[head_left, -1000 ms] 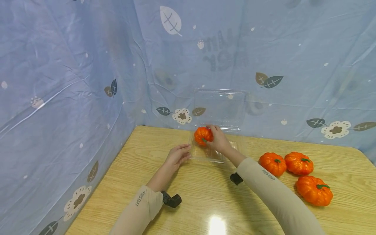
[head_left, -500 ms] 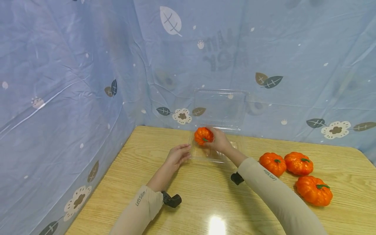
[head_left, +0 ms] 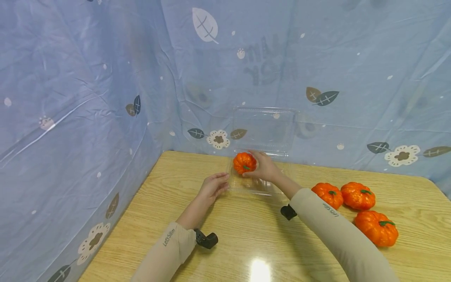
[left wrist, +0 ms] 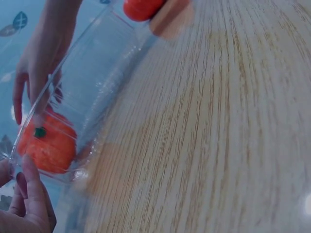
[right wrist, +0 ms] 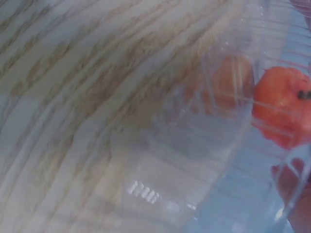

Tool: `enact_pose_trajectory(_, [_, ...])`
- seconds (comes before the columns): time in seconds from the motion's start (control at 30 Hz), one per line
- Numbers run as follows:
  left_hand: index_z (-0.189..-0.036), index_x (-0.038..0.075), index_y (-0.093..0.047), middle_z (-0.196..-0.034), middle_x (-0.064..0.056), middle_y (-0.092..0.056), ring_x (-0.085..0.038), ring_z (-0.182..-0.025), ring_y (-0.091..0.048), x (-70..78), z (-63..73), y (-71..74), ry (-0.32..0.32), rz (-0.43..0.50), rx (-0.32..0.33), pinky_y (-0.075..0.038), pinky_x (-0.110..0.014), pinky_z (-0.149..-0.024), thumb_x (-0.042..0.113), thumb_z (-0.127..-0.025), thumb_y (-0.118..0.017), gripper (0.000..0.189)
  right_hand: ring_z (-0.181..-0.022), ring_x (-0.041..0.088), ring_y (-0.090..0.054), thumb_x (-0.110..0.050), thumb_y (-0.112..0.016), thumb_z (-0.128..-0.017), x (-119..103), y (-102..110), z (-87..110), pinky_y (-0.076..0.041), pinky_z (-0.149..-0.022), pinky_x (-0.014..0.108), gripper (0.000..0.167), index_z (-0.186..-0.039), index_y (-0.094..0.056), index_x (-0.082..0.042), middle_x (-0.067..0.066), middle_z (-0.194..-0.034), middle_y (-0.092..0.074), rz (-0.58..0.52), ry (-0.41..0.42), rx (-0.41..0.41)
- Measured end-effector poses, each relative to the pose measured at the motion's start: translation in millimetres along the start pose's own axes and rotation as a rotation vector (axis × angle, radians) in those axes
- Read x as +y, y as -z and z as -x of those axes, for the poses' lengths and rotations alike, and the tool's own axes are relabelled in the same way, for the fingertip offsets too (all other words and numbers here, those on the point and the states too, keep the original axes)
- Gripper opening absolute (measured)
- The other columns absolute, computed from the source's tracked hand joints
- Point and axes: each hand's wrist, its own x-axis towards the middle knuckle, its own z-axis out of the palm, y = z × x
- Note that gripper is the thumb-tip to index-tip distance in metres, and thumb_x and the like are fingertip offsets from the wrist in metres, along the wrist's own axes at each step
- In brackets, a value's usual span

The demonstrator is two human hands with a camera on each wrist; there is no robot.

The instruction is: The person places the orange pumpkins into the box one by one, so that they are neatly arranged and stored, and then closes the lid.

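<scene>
- Two light sleeves, the left sleeve and the right sleeve, reach over one wood-grain table; a black fitting shows at each wrist.
- Three orange pumpkins lie on the table to the right: the front pumpkin, then the left-rear pumpkin, partly behind the right sleeve, and the right-rear pumpkin just beside it.
- The left hand lightly pinches the left rim of one clear container, thumb and fingers close together on the plastic.
- The right hand reaches into the container, thumb and fingers spread about the right side of a fourth pumpkin; the right wrist view shows a gap beside it, though whether another fingertip touches cannot be told.
- That fourth pumpkin sits in the container's left rear part, left of the right hand's palm and beyond the left hand, green stem toward the right hand.
- One clear lid rises at the container's back edge.
- Behind hangs a blue curtain printed with leaves and flowers.
</scene>
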Motion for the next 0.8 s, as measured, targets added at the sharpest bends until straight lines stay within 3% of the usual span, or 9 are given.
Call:
enact_pose_trajectory(0.17, [-0.113, -0.006, -0.057, -0.086, -0.006, -0.059, -0.01, -0.063, -0.057, 1.4, -0.3, -1.3, 0.013, -0.002, 0.03, -0.051, -0.018, -0.057, 0.006, -0.087, -0.061, 0.029, -0.123, 0.046, -0.039, -0.042, -0.081, -0.066, -3.8, 8.6, 2.7, -0.039, -0.094, 0.061, 0.099, -0.143, -0.027, -0.011, 0.027, -0.139, -0.034, 0.002, -0.01, -0.021])
enact_pose_trajectory(0.37, [-0.116, -0.005, -0.057, -0.096, -0.009, -0.057, -0.013, -0.071, -0.057, 1.3, -0.5, -0.7, 0.038, -0.015, 0.043, -0.052, -0.019, -0.062, 0.008, -0.088, -0.06, 0.031, -0.125, 0.044, -0.037, -0.046, -0.079, -0.067, -8.8, 18.4, 11.2, -0.038, -0.096, 0.06, 0.099, -0.141, -0.027, -0.008, 0.026, -0.14, -0.034, 0.019, 0.0, -0.022])
enact_pose_trajectory(0.6, [-0.117, -0.006, -0.057, -0.095, -0.01, -0.055, -0.013, -0.068, -0.057, 0.6, -0.5, -1.6, 0.026, -0.004, 0.041, -0.052, -0.018, -0.06, 0.007, -0.088, -0.059, 0.031, -0.108, 0.037, -0.051, -0.042, -0.075, -0.073, -14.9, 44.5, 28.7, -0.047, -0.087, 0.05, 0.065, -0.118, -0.05, -0.002, 0.021, -0.121, -0.052, 0.049, 0.042, -0.037])
enact_pose_trajectory(0.8, [-0.116, -0.007, -0.056, -0.091, -0.008, -0.054, -0.012, -0.067, -0.056, -0.8, -0.7, -3.3, 0.015, -0.001, 0.036, -0.052, -0.018, -0.059, 0.007, -0.089, -0.058, 0.03, -0.086, 0.03, -0.059, -0.029, -0.069, -0.082, -13.0, 68.1, 45.1, -0.051, -0.076, 0.039, 0.036, -0.097, -0.06, 0.002, 0.018, -0.097, -0.063, 0.052, 0.14, -0.166])
